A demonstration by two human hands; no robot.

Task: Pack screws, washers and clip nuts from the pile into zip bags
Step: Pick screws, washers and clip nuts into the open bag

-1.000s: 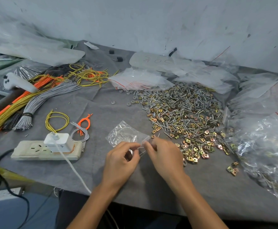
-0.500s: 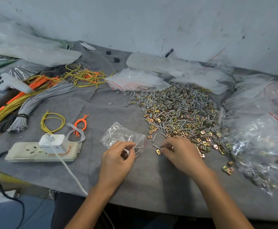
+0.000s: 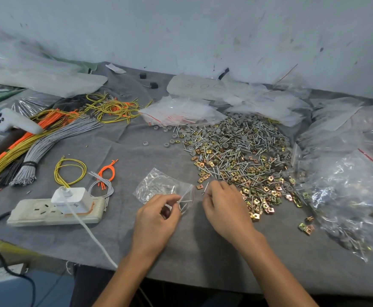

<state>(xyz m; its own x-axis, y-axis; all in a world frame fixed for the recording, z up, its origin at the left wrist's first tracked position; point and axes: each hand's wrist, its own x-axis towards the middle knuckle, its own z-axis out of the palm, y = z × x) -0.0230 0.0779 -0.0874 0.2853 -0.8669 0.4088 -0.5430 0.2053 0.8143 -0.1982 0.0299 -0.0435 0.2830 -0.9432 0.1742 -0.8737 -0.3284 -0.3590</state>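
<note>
The left hand (image 3: 156,216) is pinching the open mouth of a small clear zip bag (image 3: 159,185) between thumb and curled fingers, holding that edge just off the table (image 3: 203,251) while the rest of the bag is lying flat on the grey cloth behind the hand. A few thin screws are showing inside the bag near its mouth. The right hand (image 3: 225,207) is sitting just beside the bag's opening, its fingers curled in, and it is pinching a thin screw (image 3: 206,187) at its fingertips; the screw's tip is pointing up and away from the person. A single clip nut (image 3: 200,186) is lying on the cloth between the bag and the right hand's fingertips.

Just beyond the right hand, the pile (image 3: 243,156) of screws, grey washers and brass-coloured clip nuts is spreading across the middle of the table, its near edge touching the hand's knuckles. To the right of it, filled clear bags (image 3: 347,196) are heaping up at the table's edge. Behind the pile, a stack of empty bags (image 3: 181,111) is lying flat.

Left of the hands, a power strip (image 3: 37,214) is carrying a white charger (image 3: 70,199), whose cable (image 3: 92,238) is trailing off the table's front edge. Further left, a yellow wire loop (image 3: 70,171), short orange wires (image 3: 108,171) and a grey wire bundle (image 3: 48,142) are lying on the cloth.
</note>
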